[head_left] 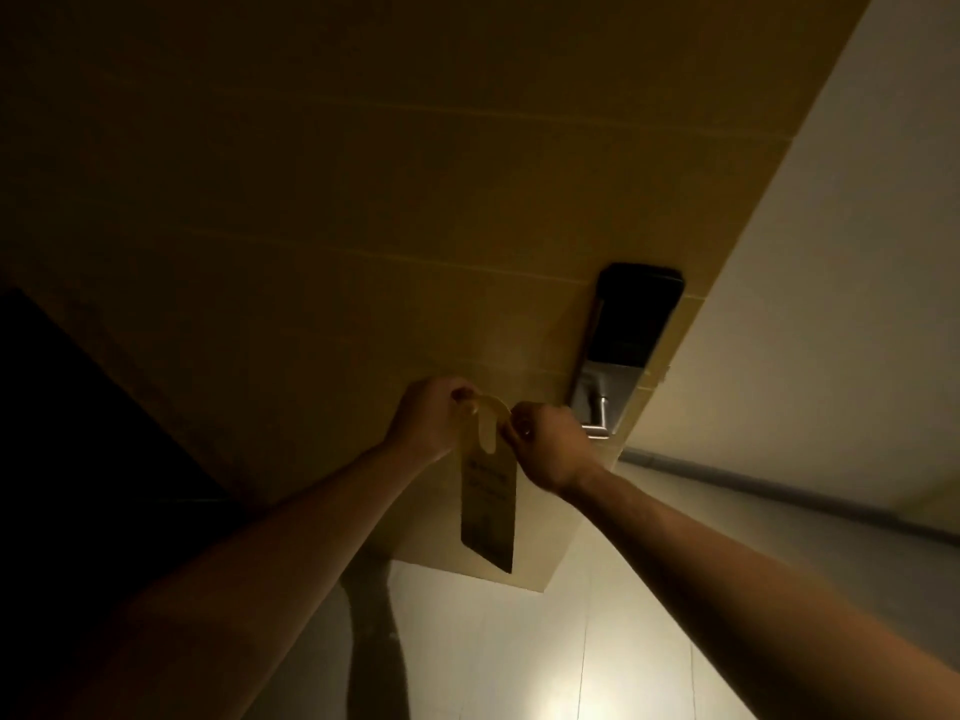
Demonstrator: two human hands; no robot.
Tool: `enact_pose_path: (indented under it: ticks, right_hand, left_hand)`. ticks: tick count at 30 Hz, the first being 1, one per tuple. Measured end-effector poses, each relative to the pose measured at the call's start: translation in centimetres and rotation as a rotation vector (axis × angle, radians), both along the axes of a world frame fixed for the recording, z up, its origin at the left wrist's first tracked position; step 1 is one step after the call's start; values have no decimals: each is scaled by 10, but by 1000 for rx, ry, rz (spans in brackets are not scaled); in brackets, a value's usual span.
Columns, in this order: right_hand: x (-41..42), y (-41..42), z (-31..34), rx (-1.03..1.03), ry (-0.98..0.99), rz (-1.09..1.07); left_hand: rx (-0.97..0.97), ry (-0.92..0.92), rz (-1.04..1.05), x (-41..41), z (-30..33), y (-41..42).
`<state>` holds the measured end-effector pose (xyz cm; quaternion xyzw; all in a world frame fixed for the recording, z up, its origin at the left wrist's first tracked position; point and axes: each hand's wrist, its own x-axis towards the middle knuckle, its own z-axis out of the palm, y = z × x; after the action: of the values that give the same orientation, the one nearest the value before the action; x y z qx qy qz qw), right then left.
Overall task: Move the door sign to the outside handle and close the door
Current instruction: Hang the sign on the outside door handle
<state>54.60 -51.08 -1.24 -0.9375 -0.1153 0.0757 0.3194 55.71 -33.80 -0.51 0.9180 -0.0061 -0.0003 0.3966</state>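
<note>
While my left hand pinches the left side of the door sign's hooked top and my right hand pinches the right side, the sign hangs between them in front of the door, just left of the handle under the dark lock plate. I judge it a thin, light card, stiff enough to hang straight but easy to bend or tear at the narrow hook. So I would keep both pinches on that loop, spreading it gently to slip it over the handle.
</note>
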Motion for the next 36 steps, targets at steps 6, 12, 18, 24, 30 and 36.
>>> enact_pose_path:
  ticks: [6,12,18,24,30,36]
  right_hand:
    - [-4,-12,4,-49,-1,-126]
    - [-12,-11,1,-82,-10,-183]
    - [-11,-6,1,-93,13,-202]
    - [-11,-11,-1,-103,-2,-211]
    - [-18,-38,-2,-107,13,-242]
    - [-20,-82,1,-136,39,-288]
  left_hand:
    - [-31,-59,-119,21,1,-25]
    - [5,-57,-185,29,0,-29]
    - [103,-29,-232,34,5,-23]
    - [135,-2,-251,34,11,-35]
    - [236,7,-336,33,22,-55]
    - [313,4,-387,25,27,-96]
